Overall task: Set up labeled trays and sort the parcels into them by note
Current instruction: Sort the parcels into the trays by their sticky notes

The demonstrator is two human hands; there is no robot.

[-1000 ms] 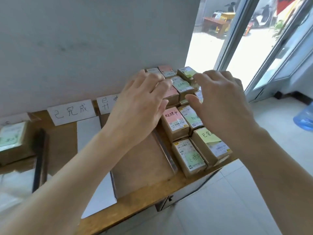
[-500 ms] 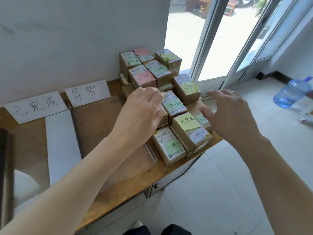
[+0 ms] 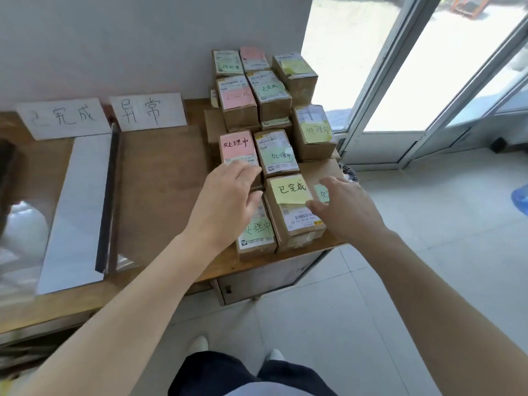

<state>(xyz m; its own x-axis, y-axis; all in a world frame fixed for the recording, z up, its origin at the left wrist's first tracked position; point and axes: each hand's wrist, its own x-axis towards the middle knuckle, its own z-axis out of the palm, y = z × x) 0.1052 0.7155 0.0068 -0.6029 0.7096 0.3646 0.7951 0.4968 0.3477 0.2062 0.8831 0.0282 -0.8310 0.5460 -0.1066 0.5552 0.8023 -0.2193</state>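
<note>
Several brown cardboard parcels with pink, green and yellow sticky notes are stacked at the table's right end. The nearest parcel carries a yellow note reading 已完成. My right hand is open at its right side, thumb touching the top. My left hand hovers open over the parcel with a green note beside it. A pink-note parcel sits just beyond. Two paper labels, 已完成 and 异常, lean on the wall behind the shiny metal trays.
The wooden table's right edge is close to the parcels, with tiled floor below. A glass door stands at the right. A blue water bottle lies on the floor at far right. My feet show at the bottom.
Both hands have drawn back from the far parcels toward the nearest ones and lowered. The view has shifted right and down, bringing the table edge and floor into sight.
</note>
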